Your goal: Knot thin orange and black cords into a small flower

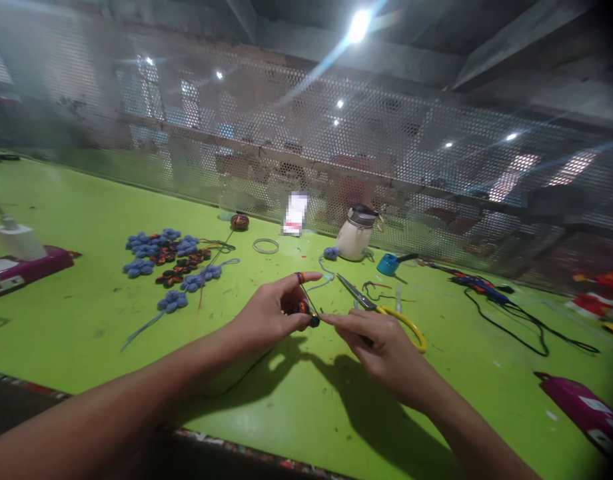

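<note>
My left hand (274, 310) pinches a small crochet piece (303, 307) in dark and orange yarn between thumb and fingers. Yarn wraps round its raised index finger and runs taut down to the piece. Closed close by on the right, my right hand (379, 340) holds what looks like a thin crochet hook (321, 311), mostly hidden by the fingers. Just beyond this hand lie scissors (359, 293) with yellow handles, blades apart. Blue crochet flowers (172, 301) and dark-orange ones (179, 273) are grouped to the left, some with loose tails.
Farther back are a dark-orange yarn ball (239, 222), a ring (265, 246), a phone (295, 215), a blue yarn ball (331, 253), a white bottle (356, 235) and a blue pot (388, 264). Purple power strips (581, 407) and cables (506, 307) lie toward the sides. Perforated mesh (306, 140) stands behind.
</note>
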